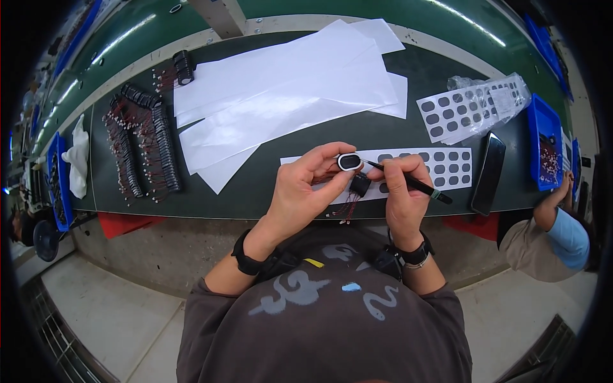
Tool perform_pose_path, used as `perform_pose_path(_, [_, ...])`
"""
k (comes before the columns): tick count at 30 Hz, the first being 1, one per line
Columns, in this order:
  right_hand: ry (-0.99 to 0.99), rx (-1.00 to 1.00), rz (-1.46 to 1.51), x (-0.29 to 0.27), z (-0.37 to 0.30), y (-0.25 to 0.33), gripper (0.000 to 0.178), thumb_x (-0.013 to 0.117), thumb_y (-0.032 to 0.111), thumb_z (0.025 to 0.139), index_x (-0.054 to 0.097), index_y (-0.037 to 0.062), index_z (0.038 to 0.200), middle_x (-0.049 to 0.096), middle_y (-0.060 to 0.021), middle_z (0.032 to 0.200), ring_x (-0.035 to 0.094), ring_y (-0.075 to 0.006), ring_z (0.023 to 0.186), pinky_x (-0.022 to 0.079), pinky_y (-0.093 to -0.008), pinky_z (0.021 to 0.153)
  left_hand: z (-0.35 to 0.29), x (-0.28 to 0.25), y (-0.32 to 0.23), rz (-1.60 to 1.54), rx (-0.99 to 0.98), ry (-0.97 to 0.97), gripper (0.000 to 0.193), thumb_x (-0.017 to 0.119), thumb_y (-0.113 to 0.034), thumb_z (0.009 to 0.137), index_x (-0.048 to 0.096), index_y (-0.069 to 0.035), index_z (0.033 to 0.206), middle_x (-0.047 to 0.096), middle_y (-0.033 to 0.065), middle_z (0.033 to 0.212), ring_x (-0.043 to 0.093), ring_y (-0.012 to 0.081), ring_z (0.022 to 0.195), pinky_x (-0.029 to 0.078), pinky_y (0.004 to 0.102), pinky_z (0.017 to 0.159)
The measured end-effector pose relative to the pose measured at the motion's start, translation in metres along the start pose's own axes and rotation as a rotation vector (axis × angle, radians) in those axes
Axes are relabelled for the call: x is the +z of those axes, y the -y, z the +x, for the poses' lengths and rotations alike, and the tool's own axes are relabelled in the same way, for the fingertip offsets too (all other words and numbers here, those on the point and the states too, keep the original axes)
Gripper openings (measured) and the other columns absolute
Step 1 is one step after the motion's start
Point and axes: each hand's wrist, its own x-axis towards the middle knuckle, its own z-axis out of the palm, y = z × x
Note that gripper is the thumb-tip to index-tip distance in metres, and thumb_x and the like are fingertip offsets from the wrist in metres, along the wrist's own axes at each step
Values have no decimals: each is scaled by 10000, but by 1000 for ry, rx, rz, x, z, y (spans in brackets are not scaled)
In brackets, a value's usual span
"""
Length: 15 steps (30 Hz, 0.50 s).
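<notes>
The dark green table (268, 185) carries, from largest down, a fan of white paper sheets (287, 89) toward 12 o'clock, rows of small black parts with thin red wires (143, 150) at 9 o'clock, a bagged sheet of dark oval stickers (472, 105) at 2 o'clock, and a second sticker sheet (440, 166) just behind the hands. The left hand (300, 191) is closed on a small black oval part (349, 161), pinched between thumb and forefinger at the centre; another such part (360, 184) with red wires hangs just below it. The right hand (399, 191) grips dark tweezers (408, 182), their tip touching the oval part. A likely slip: the tip skids and the sticker sits crooked, or the dangling wires snag on the fingers and pull the part loose.
</notes>
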Motion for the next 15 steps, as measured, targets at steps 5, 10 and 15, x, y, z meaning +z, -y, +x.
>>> perform_pose_path(5, [-3, -1, 20, 3, 0, -1, 93, 602, 91, 968, 575, 20, 916, 657, -68, 829, 663, -117, 760, 470, -224, 719, 0, -1, -1, 6, -2, 9, 337, 657, -17, 898, 587, 24, 1225, 715, 90, 1029, 672, 116, 978, 526, 250, 874])
perform_pose_path(10, [-3, 1, 19, 3, 0, 0, 94, 605, 93, 967, 575, 19, 918, 655, -67, 827, 662, -117, 756, 472, -224, 725, -2, -1, -2, -17, 25, 24, 354, 651, -26, 902, 580, 27, 1245, 707, 101, 1054, 665, 123, 995, 520, 257, 887])
perform_pose_path(15, [1, -1, 19, 2, 0, -1, 94, 606, 94, 966, 577, 18, 919, 656, -67, 827, 660, -120, 751, 471, -225, 727, -3, -3, -1, -30, 21, 28, 352, 620, -28, 919, 576, 28, 1263, 705, 107, 1062, 662, 127, 1001, 514, 260, 898])
